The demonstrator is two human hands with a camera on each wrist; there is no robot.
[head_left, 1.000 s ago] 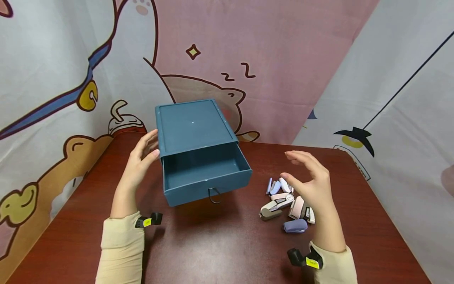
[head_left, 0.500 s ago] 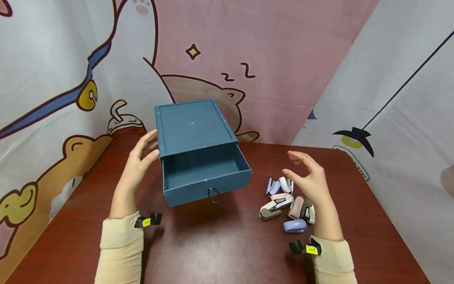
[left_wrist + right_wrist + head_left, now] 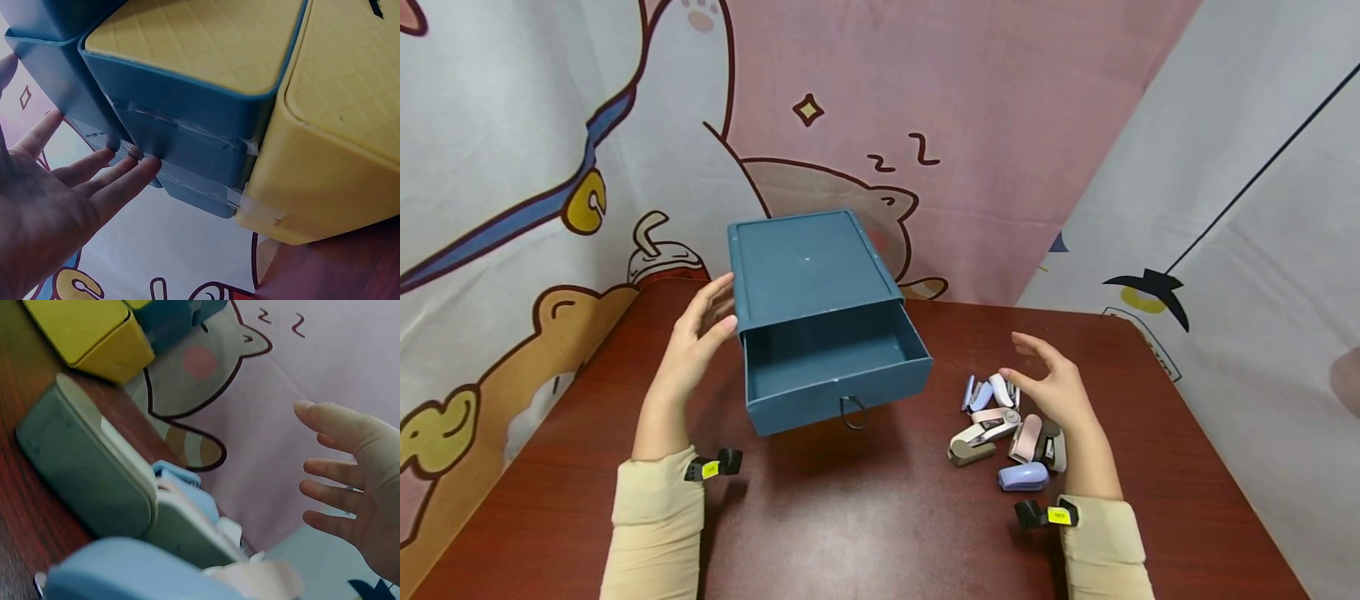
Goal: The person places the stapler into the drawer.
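Note:
A blue drawer box [image 3: 812, 267] stands left of centre, tilted in the head view, its drawer [image 3: 805, 408] pulled partway out and bare inside. My left hand [image 3: 696, 342] is at the box's left side with fingers extended. In the left wrist view the fingertips [image 3: 150, 164] are right at the blue wall, near strips of clear tape. My right hand [image 3: 1052, 383] hovers beside a cluster of small staplers, thumb and fingers apart, holding nothing. Among them are a periwinkle stapler [image 3: 1023, 477], a pink one [image 3: 1026, 437], a grey-brown one [image 3: 972, 452] and a white one [image 3: 1002, 390].
The wrist views show yellow boxes [image 3: 337, 169] with the blue box; the head view hides them. Everything stands on a dark red-brown table [image 3: 820, 533]. A cartoon-printed cloth [image 3: 1000, 167] hangs close behind it and along the sides.
My right hand has drifted slightly right and lower toward the staplers, fingers still apart. The left hand, drawer box and staplers have stayed in place.

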